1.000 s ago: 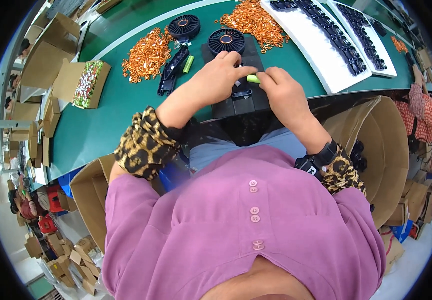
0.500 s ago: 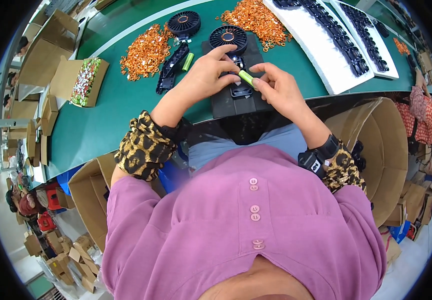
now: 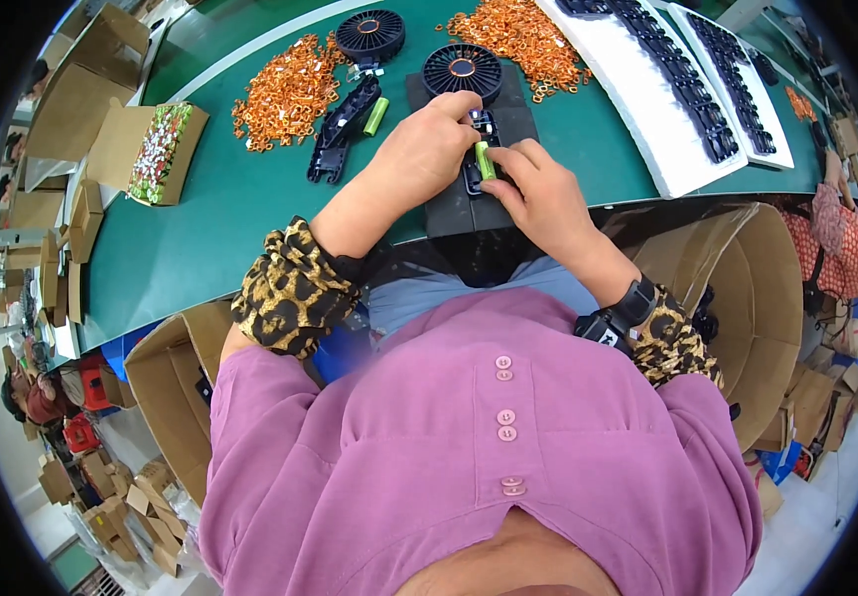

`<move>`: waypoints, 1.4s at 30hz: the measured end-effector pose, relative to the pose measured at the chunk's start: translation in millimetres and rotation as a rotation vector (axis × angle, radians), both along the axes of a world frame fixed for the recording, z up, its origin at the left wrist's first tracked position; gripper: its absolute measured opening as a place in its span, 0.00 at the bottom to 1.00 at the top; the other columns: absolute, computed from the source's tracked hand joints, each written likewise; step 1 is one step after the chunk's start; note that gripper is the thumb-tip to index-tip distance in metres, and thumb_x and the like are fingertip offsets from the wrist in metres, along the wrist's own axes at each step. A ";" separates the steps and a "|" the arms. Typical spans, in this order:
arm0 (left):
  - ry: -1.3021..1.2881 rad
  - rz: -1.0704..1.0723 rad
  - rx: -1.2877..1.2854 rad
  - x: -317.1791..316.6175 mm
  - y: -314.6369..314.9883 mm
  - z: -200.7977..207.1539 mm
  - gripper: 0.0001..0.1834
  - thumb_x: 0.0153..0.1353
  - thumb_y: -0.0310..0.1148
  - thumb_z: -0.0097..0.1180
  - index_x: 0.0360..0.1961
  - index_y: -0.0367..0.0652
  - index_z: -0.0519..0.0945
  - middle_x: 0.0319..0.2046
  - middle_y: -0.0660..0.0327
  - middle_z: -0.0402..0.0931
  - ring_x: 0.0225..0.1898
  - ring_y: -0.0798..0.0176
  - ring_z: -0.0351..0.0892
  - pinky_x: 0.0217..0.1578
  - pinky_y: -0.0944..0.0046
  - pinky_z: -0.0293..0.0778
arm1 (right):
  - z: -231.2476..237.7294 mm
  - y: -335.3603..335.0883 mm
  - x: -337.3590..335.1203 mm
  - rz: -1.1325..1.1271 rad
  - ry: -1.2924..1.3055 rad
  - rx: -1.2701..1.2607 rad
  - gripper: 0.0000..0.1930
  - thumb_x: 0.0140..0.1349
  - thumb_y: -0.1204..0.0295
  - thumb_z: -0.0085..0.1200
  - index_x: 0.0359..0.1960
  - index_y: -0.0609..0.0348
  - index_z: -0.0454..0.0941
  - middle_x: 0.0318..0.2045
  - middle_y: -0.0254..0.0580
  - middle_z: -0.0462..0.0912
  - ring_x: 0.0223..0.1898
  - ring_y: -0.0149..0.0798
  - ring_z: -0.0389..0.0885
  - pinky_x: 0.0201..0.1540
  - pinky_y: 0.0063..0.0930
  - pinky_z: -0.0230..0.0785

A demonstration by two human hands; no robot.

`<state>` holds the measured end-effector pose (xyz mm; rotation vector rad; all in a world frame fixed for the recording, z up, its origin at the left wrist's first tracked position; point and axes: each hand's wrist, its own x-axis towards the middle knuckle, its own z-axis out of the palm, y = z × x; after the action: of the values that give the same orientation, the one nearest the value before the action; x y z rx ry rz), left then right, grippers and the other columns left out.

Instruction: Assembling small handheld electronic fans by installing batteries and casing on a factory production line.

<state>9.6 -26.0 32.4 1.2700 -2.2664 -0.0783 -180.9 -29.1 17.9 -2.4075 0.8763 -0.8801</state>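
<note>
A green cylindrical battery (image 3: 486,162) stands lengthwise over the open black fan handle (image 3: 473,181). My right hand (image 3: 546,194) pinches its lower part between thumb and fingers. Curled around the handle's upper part, my left hand (image 3: 429,144) has its fingertips just below the round black fan head (image 3: 462,74); its thumb is hidden. This fan lies on a dark mat (image 3: 513,119). To the left is a second round fan head (image 3: 370,36) with an opened black handle (image 3: 343,129), and another green battery (image 3: 376,116) lies beside it.
Piles of small orange rings (image 3: 290,94) lie on the green table (image 3: 220,214). White foam trays (image 3: 672,164) with rows of black parts stand at the right. A carton of wrapped cells (image 3: 161,154) is at the left. Cardboard boxes (image 3: 747,308) flank my lap.
The battery has gone from slanting to nearly in line with the handle, lower over it. My left fingers have drawn closer together at the handle's top. The view has shifted slightly.
</note>
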 end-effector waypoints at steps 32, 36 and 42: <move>-0.035 0.209 0.053 -1.0 -4.0 1.7 0.04 0.46 0.27 0.60 0.26 0.43 0.84 0.31 0.60 0.78 0.37 0.55 0.77 0.36 0.58 0.73 | 1.7 7.3 12.2 -0.021 0.214 -0.186 0.17 0.56 0.73 0.54 0.49 0.57 0.73 0.46 0.41 0.74 0.41 0.43 0.76 0.37 0.35 0.74; 0.054 0.151 0.012 5.9 0.8 0.2 0.06 0.47 0.26 0.59 0.29 0.41 0.82 0.32 0.60 0.78 0.38 0.55 0.77 0.37 0.58 0.71 | 3.8 4.9 16.5 -0.031 0.333 -0.143 0.19 0.57 0.71 0.53 0.51 0.60 0.71 0.48 0.41 0.72 0.39 0.43 0.76 0.36 0.36 0.75; -0.141 0.139 -0.112 -6.8 15.1 4.7 0.11 0.47 0.24 0.55 0.34 0.41 0.81 0.38 0.60 0.73 0.42 0.55 0.71 0.41 0.56 0.66 | 6.1 3.8 15.4 -0.028 0.303 -0.119 0.16 0.57 0.72 0.53 0.47 0.61 0.72 0.47 0.43 0.73 0.40 0.45 0.77 0.37 0.37 0.75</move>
<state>2.8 -11.0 37.1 1.4072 -2.2569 0.1918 -165.6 -25.4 24.0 -2.6850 0.9925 -0.5999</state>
